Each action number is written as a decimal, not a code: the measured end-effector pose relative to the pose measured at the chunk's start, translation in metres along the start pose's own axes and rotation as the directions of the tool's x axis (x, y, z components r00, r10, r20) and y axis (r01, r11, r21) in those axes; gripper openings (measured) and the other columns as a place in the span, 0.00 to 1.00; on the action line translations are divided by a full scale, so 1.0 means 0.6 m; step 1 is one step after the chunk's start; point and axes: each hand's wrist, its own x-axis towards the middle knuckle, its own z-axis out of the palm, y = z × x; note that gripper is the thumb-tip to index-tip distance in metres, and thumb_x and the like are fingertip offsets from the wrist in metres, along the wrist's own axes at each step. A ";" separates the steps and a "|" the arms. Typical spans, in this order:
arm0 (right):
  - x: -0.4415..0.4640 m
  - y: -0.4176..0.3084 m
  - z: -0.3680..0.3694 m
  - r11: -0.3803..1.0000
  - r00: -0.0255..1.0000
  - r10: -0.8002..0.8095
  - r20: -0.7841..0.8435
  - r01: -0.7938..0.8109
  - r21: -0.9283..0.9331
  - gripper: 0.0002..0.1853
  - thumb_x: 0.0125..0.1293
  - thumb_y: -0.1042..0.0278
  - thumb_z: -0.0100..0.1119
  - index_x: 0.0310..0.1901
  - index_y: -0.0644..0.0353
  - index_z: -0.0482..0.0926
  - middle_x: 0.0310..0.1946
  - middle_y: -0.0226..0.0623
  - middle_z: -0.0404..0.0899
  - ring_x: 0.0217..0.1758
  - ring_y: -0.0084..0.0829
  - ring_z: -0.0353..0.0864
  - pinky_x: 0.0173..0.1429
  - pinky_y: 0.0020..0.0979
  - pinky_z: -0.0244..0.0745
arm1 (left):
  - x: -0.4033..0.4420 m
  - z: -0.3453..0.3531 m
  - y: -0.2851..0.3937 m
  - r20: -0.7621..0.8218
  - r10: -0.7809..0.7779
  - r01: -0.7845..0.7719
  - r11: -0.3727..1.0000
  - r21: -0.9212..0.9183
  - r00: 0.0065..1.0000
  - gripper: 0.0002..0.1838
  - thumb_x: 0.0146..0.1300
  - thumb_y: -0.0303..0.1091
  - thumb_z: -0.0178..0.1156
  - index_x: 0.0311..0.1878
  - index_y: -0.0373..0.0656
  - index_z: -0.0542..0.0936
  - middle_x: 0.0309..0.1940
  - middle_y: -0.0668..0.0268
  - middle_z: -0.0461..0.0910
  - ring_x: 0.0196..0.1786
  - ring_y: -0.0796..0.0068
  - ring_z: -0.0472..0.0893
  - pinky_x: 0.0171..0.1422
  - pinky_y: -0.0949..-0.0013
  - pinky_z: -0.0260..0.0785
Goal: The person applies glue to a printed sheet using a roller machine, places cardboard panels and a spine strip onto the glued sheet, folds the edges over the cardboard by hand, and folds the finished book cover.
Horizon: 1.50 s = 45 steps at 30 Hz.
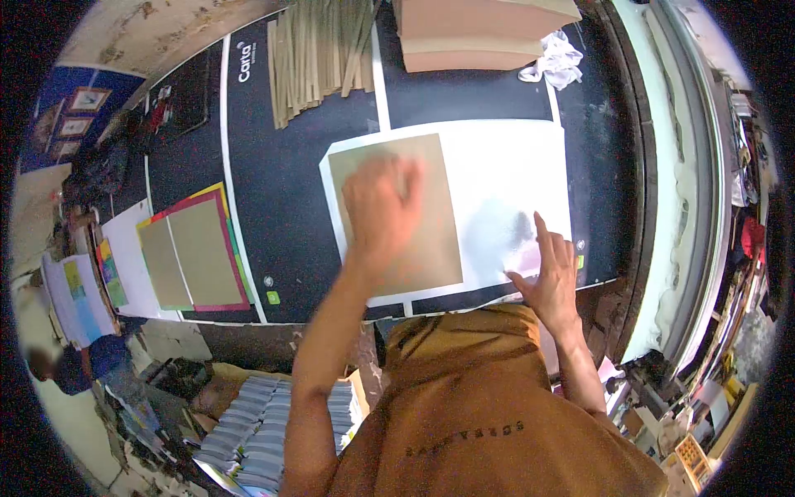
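A white sheet [505,157] lies on the dark work table, with a grey-brown board [431,257] flat on its left half. Over the upper part of that board is my left hand [381,203]. Motion smears it and its fingers look bent, so I cannot make out whether it touches the board or holds anything. My right hand [551,269] is at the sheet's lower right edge, thumb and fingers spread, with nothing in it. A greyish shadow shows on the white paper beside its fingers.
Long board strips [319,62] and a stack of brown boards [480,37] sit at the table's far side, beside a crumpled white cloth [556,62]. Left, boards with coloured edges [203,265] lie flat. Another person [79,364] is at far left. Bundled grey stacks [261,431] stand below.
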 end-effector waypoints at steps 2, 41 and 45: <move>-0.005 -0.003 -0.003 0.999 0.999 0.016 -0.043 -0.017 -0.039 0.60 0.46 0.67 0.83 0.81 0.54 0.55 0.54 0.42 0.76 0.58 0.45 0.74 0.62 0.47 0.66 | 0.098 -0.016 -0.022 -0.328 -0.012 0.019 1.000 0.018 0.944 0.21 0.69 0.50 0.63 0.49 0.40 0.81 0.43 0.55 0.82 0.53 0.51 0.81 0.56 0.47 0.69; -0.189 -0.037 -0.025 0.803 0.932 -0.255 0.259 0.055 0.593 0.08 0.69 0.73 0.66 0.46 0.62 0.88 0.34 0.41 0.89 0.38 0.37 0.89 0.42 0.36 0.81 | -0.155 -0.164 0.029 0.372 0.013 0.284 0.620 -0.732 0.928 0.13 0.67 0.27 0.67 0.52 0.30 0.84 0.42 0.55 0.88 0.42 0.70 0.88 0.47 0.70 0.81; -0.189 -0.020 0.007 0.632 0.959 -0.019 0.284 -0.209 0.747 0.08 0.72 0.70 0.64 0.43 0.67 0.87 0.29 0.40 0.88 0.31 0.27 0.87 0.36 0.30 0.78 | -0.110 -0.040 0.033 0.312 -0.023 0.284 0.484 -0.828 0.950 0.20 0.70 0.33 0.67 0.61 0.32 0.80 0.45 0.57 0.88 0.47 0.67 0.87 0.52 0.68 0.81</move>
